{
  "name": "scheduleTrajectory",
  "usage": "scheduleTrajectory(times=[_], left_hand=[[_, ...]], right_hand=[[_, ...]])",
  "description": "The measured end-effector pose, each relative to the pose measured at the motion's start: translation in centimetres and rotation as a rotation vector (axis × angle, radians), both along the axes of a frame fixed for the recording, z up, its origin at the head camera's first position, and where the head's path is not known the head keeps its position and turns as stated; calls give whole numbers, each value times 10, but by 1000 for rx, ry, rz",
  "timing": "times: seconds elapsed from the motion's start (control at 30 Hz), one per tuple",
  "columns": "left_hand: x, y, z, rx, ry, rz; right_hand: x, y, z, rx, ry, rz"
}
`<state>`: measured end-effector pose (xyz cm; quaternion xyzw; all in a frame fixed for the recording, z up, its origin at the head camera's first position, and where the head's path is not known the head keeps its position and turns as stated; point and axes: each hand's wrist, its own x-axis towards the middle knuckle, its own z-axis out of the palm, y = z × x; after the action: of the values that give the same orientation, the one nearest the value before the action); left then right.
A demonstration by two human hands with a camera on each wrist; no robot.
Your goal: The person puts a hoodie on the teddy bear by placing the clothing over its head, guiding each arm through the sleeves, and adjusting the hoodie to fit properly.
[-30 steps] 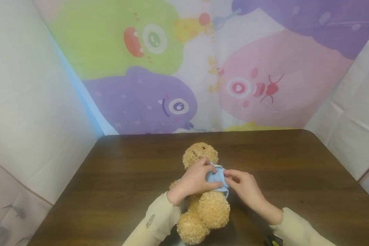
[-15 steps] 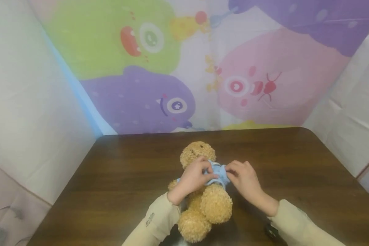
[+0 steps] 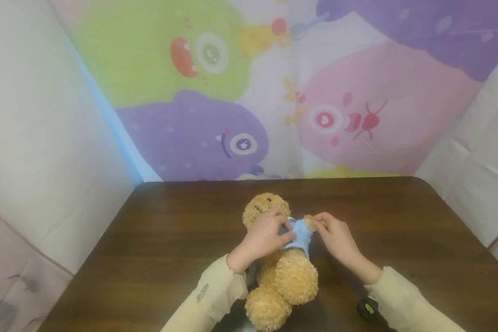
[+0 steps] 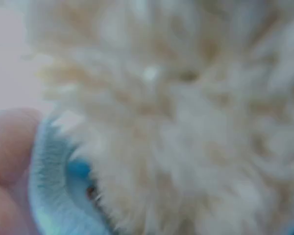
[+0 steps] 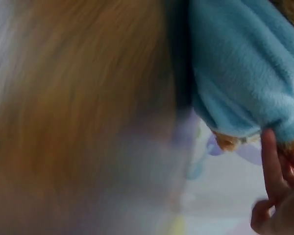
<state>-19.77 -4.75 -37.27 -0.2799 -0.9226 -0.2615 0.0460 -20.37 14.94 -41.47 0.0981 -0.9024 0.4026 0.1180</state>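
A tan plush teddy bear (image 3: 296, 279) lies on the dark wooden table, head away from me and feet toward me. It wears a light blue shirt (image 3: 302, 236). Across the bear's chest reaches my left hand (image 3: 265, 236), its curled fingers and thumb holding the shirt. In the left wrist view, blurred fur (image 4: 176, 122) fills most of the picture, and fingertips (image 4: 12, 144) meet the blue cloth edge. My right hand (image 3: 337, 237) pinches the bear's paw (image 3: 309, 223), which sticks out of the sleeve. The bear's other arm is hidden.
The brown table (image 3: 182, 226) runs back to a wall cloth (image 3: 286, 138) with cartoon monsters. Pale sheets (image 3: 45, 138) hang at both sides. A small black object (image 3: 367, 308) is by the right sleeve.
My right hand has moved from the shirt's side edge to the paw, which now shows at the sleeve's end. The shirt lies smoother. My left hand stays at the chest.
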Motion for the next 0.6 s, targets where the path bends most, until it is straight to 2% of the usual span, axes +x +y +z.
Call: scheduleTrajectory(times=[0.07, 0.2, 0.3, 0.37, 0.47, 0.6], left_hand=[[-4, 8, -2, 38, 22, 20], [-9, 18, -13, 102, 87, 22], [-11, 22, -21, 79, 150, 22], [-13, 23, -23, 25, 173, 34], [-16, 24, -22, -139, 171, 61], [-18, 23, -17, -301, 111, 95]], right_hand=[[3, 0, 4, 75, 31, 52], [6, -3, 8, 127, 52, 114], [5, -2, 10, 142, 91, 128], [2, 1, 12, 132, 112, 141], [-4, 5, 15, 21, 83, 154], [-14, 8, 17, -297, -74, 165]])
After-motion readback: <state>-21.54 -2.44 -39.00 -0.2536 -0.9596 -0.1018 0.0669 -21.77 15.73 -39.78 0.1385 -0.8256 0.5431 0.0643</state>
